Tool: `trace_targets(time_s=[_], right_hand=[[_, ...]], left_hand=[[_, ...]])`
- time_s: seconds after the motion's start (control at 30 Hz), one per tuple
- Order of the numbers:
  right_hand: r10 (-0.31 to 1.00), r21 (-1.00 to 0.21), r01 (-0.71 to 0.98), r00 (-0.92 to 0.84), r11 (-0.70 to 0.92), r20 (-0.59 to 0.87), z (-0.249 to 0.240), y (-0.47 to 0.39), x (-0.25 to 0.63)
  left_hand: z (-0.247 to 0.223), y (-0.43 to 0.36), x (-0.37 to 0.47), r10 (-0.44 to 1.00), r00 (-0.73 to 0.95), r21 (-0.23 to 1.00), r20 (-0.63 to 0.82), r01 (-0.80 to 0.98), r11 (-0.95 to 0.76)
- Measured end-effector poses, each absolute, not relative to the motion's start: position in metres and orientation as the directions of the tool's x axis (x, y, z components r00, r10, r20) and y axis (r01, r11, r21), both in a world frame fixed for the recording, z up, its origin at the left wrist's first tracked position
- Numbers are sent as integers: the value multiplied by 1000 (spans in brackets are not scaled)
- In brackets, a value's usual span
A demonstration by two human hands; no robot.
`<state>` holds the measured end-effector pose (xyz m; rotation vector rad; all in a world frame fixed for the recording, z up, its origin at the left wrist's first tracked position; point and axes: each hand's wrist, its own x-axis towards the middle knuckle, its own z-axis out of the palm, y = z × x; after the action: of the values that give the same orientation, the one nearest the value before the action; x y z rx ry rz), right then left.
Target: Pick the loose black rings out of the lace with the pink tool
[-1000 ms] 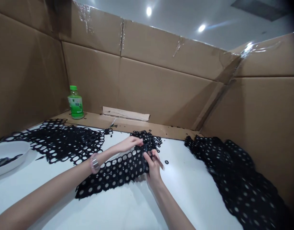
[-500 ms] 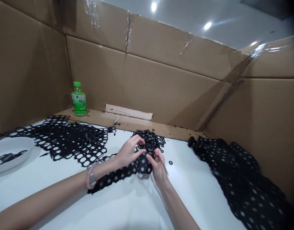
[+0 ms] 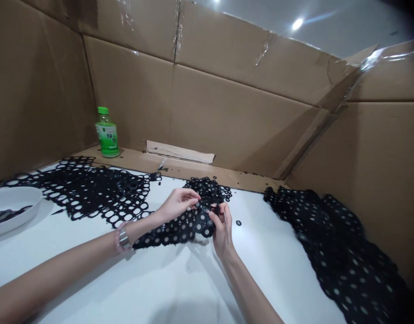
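A strip of black sheet with pale round dots (image 3: 185, 230) hangs between my hands above the white table (image 3: 153, 283). My left hand (image 3: 179, 204) pinches its upper edge with thumb and fingertips. On the other side, my right hand (image 3: 222, 226) has thumb and fingers closed on the sheet's right edge. Just behind the fingertips is a pile of small black rings (image 3: 210, 186). One loose black ring (image 3: 238, 222) lies to the right of my right hand.
Black netting with round holes (image 3: 99, 189) spreads at the left, beside a white bowl (image 3: 36, 202) holding black pieces. A green bottle (image 3: 108, 135) stands behind. More dotted black sheet (image 3: 342, 252) lies at right. Cardboard walls (image 3: 227, 112) surround the table.
The dotted sheet between my hands has shifted and spread more behind my left wrist. My hands have moved slightly apart. The whole view has tilted down a little.
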<state>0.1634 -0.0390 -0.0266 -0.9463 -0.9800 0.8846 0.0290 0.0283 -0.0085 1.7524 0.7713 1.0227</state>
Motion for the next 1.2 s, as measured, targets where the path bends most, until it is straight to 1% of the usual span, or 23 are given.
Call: trace_targets(time_s=[0.07,0.2,0.27,0.3,0.37,0.43,0.53,0.6,0.67,0.73,0.8,0.87,0.97,1.1,1.13,1.2], right_hand=[[917,-928,-212,329,305,226,-28,-39,163],[912,-924,-292,393,247,120,-29,-39,162],[922,-919,-336,382,205,66,-28,-40,162],[933,-918,-353,358,179,44,-26,-41,161],[957,-917,-378,290,123,9,-24,-42,161],[968,-905,-416,251,89,-20,-22,-43,162],[969,-882,-462,244,90,-29,-20,-43,165],[969,-881,-458,245,116,0,-20,-43,168],[965,-883,-444,258,154,38,-19,-42,169],[957,-889,-418,280,188,71,-19,-42,170],[945,-908,-358,310,220,107,-20,-41,171],[937,-930,-276,315,243,152,-21,-40,172],[940,-947,-194,277,256,197,-22,-40,173],[952,-966,-139,249,217,178,-21,-40,174],[953,-967,-134,247,215,177,-20,-40,175],[949,-964,-137,254,226,186,-21,-39,176]], left_hand=[[-8,40,25,861,421,944,285,30,-328],[0,78,15,897,268,924,351,56,-378],[5,99,17,903,197,912,381,78,-402],[6,109,22,901,188,906,391,92,-413],[8,123,38,893,213,895,397,125,-427],[7,130,57,883,273,890,383,148,-432],[7,126,72,852,373,877,368,165,-451],[8,114,68,815,455,867,359,160,-471],[11,96,55,754,572,866,323,142,-479],[15,77,39,639,728,871,250,119,-476],[19,62,27,537,821,867,195,112,-486],[24,53,22,513,838,858,187,114,-500],[29,48,22,525,822,844,221,108,-525],[32,44,25,520,812,803,266,112,-586],[32,42,26,548,778,784,306,121,-609],[30,37,26,626,641,714,443,170,-679]])
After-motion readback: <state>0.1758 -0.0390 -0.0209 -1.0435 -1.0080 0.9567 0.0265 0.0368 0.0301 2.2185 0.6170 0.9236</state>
